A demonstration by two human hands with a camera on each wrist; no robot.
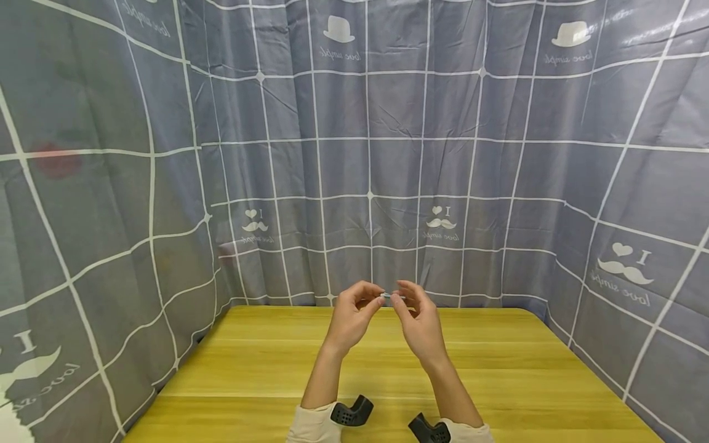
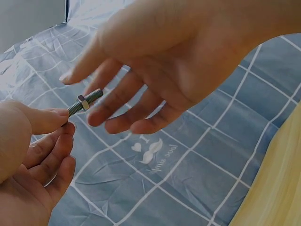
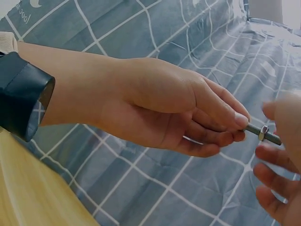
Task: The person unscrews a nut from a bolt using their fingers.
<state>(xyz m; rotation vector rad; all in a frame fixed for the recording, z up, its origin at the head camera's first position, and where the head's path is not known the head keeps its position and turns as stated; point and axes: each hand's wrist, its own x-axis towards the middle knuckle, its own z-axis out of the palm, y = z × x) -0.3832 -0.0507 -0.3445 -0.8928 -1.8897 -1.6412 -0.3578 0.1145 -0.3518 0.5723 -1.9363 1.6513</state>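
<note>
Thumb and fingertips of my left hand (image 1: 350, 319) pinch one end of a small metal bolt (image 2: 95, 95), its gripped end hidden by the fingers. A hex nut (image 2: 83, 102) sits partway along the exposed thread. Around the free end, the fingers and thumb of my right hand (image 1: 422, 325) are spread and loosely bent, apart from the nut. In the right wrist view the left hand (image 3: 164, 103) reaches in from the left with the bolt (image 3: 273, 138), while the right hand (image 3: 288, 136) is blurred at the right edge.
Both hands are raised over a yellow wood-grain table (image 1: 266, 369). A grey-blue curtain (image 1: 399, 166) with white grid lines hangs behind and at both sides. Black wrist devices (image 1: 352, 411) are worn at the light sleeves (image 1: 316, 424).
</note>
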